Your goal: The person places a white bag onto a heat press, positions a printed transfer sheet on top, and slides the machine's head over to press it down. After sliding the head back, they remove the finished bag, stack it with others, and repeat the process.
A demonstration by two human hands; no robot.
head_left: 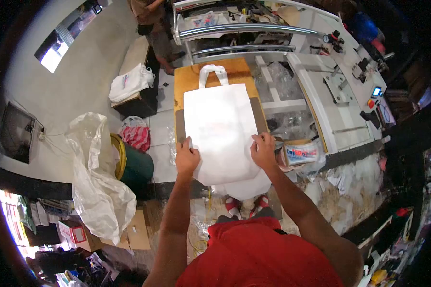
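Observation:
A white bag point(220, 124) with two loop handles lies flat on a dark plate over an orange-brown board point(182, 79), its handles pointing away from me. Its lower end hangs past the board's near edge, with more white material below it. My left hand point(187, 157) pinches the bag's left edge near the lower part. On the opposite edge, at about the same height, my right hand point(263, 150) grips the bag with curled fingers. Faint marks show on the bag's surface, too blurred to read.
Metal bars point(249, 28) cross behind the board; a white machine frame point(340, 95) stands right. Left are a green bin point(140, 167), plastic sheeting point(98, 182) and a bench with white bags point(131, 83). A person point(153, 28) stands at the back. A printed package point(300, 153) sits right.

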